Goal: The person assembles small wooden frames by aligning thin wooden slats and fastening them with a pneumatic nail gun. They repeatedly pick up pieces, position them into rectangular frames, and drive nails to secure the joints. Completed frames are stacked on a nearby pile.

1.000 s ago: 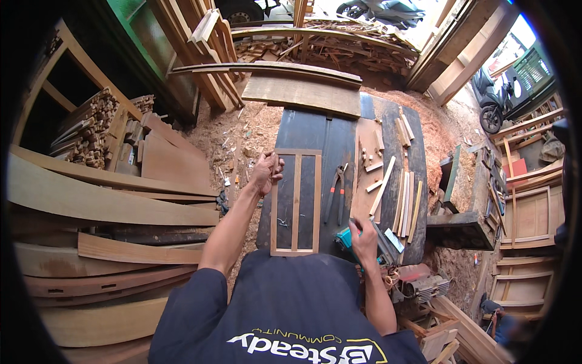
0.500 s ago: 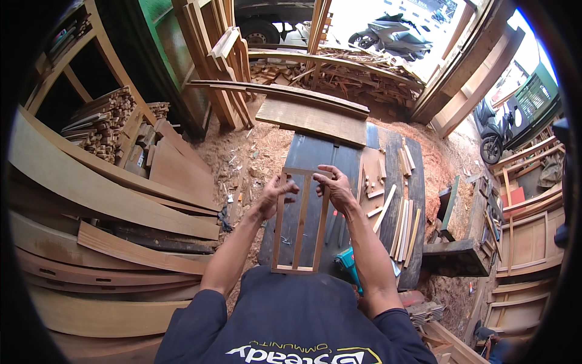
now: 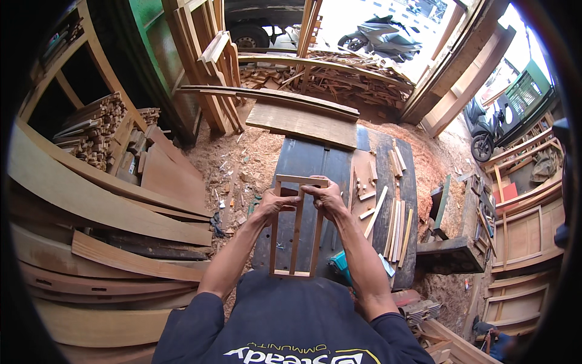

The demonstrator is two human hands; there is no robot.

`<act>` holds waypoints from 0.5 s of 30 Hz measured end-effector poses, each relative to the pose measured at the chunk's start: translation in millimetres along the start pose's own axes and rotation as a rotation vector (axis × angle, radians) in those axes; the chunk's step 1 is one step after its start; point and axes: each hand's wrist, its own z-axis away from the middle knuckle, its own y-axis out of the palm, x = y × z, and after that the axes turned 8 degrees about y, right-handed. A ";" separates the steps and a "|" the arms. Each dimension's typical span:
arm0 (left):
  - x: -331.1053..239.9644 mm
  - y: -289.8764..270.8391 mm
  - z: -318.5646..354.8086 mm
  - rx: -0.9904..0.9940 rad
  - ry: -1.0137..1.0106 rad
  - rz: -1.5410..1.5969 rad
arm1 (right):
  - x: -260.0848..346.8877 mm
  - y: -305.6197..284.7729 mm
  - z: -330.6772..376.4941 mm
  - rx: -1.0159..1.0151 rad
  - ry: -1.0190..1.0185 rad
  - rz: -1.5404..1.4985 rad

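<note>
A narrow wooden frame [image 3: 296, 246] with a middle rail and short end pieces stands between my arms, its near end close to my shirt. My left hand [image 3: 274, 205] is closed around the left rail just below the far end piece. On the other side, my right hand [image 3: 326, 197] grips the right rail, its thumb and fingertips reaching to the top of the middle rail. Beneath the frame lies a dark worktable [image 3: 303, 159]. A teal tool [image 3: 341, 266] rests beside my right forearm, partly hidden.
Thin wood strips [image 3: 397, 227] and small offcuts lie on the table's right side. Wide planks [image 3: 303, 121] cross its far end. Long curved boards [image 3: 109, 194] are stacked at left. A dark bench [image 3: 451, 258] stands at right. Another person [image 3: 500, 346] shows at lower right.
Both hands have closed on the frame's rails; half a second ago their fingers were more spread. The frame's far end now sits slightly lower in view. The whole scene has shifted a little left.
</note>
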 end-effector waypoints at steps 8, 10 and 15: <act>-1.2 -0.7 2.1 0.024 -0.006 0.040 | 2.4 1.5 1.0 0.001 0.041 0.047; -3.2 1.9 1.8 0.009 -0.018 0.010 | 2.3 1.1 2.3 0.016 0.021 0.043; -4.2 7.7 3.4 -0.017 -0.013 -0.017 | 3.3 -1.2 2.5 0.033 0.038 0.043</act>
